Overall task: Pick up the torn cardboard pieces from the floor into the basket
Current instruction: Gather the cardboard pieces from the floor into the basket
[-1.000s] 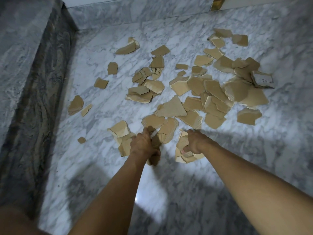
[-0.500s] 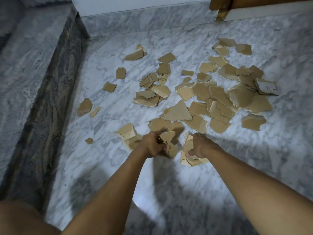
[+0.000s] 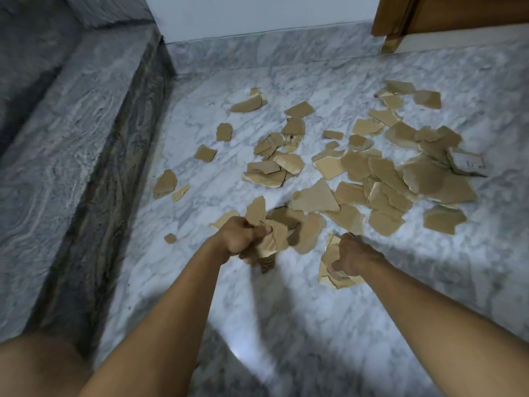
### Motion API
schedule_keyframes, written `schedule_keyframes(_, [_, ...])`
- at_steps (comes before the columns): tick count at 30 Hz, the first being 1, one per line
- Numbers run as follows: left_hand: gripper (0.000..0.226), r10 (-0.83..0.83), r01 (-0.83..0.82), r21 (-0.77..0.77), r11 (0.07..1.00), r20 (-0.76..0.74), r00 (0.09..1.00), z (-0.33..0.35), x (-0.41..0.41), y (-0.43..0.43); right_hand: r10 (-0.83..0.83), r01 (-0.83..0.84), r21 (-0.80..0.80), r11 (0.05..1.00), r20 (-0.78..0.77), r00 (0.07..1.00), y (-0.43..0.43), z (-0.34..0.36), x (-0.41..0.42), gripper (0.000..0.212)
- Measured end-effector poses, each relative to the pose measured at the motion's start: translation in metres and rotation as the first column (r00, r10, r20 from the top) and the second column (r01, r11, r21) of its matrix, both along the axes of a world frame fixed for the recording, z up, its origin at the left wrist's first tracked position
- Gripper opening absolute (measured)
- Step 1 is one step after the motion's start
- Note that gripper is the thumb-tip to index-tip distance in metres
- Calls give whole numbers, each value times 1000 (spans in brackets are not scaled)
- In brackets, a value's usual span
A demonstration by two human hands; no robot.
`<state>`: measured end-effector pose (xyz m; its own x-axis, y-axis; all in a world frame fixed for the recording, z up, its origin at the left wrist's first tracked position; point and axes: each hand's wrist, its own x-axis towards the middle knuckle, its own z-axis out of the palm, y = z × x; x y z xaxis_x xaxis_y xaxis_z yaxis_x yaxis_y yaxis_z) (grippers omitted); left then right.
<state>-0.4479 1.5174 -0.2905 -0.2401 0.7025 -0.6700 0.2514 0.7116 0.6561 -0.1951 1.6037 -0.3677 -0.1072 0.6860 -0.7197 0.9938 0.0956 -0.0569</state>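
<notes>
Several torn brown cardboard pieces (image 3: 380, 173) lie scattered over the white marble floor (image 3: 286, 305). My left hand (image 3: 240, 236) grips a bunch of torn cardboard pieces (image 3: 272, 239), lifted a little above the floor. To its right, my right hand (image 3: 350, 257) grips another stack of torn cardboard pieces (image 3: 329, 270) close to the floor. No basket is in view.
A raised grey marble ledge (image 3: 65, 167) runs along the left side. A white wall (image 3: 257, 15) with a marble skirting closes the far end. A wooden furniture leg (image 3: 392, 27) stands at the top right. My knee (image 3: 37, 365) shows at the bottom left.
The left hand has gathered more pieces and raised its bunch off the floor. The right hand keeps hold of its stack. The camera has tilted up, so more of the wall shows.
</notes>
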Motion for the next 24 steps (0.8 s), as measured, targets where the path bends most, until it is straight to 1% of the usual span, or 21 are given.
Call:
schedule_keyframes(3, [24,-151,140,-110,984,-95,984,-19,-12,-5,5,-5,-4,1000,27,1000,1,3,-5,87])
schedule_keyframes(4, [28,-223,198,-157,967,-156,962,-27,-13,-6,8,-8,-2,1000,36,999,1,4,-6,87])
schedule_keyframes(5, [38,-308,261,-204,943,-245,919,-37,-12,-5,11,-10,-2,1000,44,999,1,4,-7,87])
schedule_keyframes(7, [61,-462,366,-291,884,-418,782,-58,-4,-2,18,-18,-10,1000,60,998,3,3,-9,87])
schedule_keyframes(8, [67,-480,380,-296,876,-475,738,-66,3,-1,28,-27,-17,1000,67,997,4,3,-9,87])
schedule_keyframes(12, [72,-435,368,-241,898,-611,661,-79,24,0,97,-96,-6,995,70,993,6,5,-11,81])
schedule_keyframes(15, [78,-466,419,-236,877,-630,622,-84,21,4,153,-154,9,988,73,986,5,7,-11,82])
schedule_keyframes(16, [78,-454,422,-210,882,-618,642,-84,21,4,169,-171,15,985,73,983,6,6,-12,81])
schedule_keyframes(18, [75,-357,358,-112,927,-557,750,-84,21,4,193,-196,41,980,72,979,6,6,-13,77])
schedule_keyframes(20, [78,-271,277,-63,959,-494,826,-85,21,4,217,-222,63,973,71,974,5,7,-13,74])
schedule_keyframes(22, [75,-236,241,-48,969,-463,855,-83,21,2,242,-247,84,965,63,968,3,8,-13,73])
schedule_keyframes(23, [68,-246,250,-50,967,-448,860,-84,22,1,254,-258,95,961,60,965,2,9,-12,72])
schedule_keyframes(24, [56,-261,269,-43,962,-430,864,-83,21,0,279,-283,95,954,59,959,3,10,-12,71])
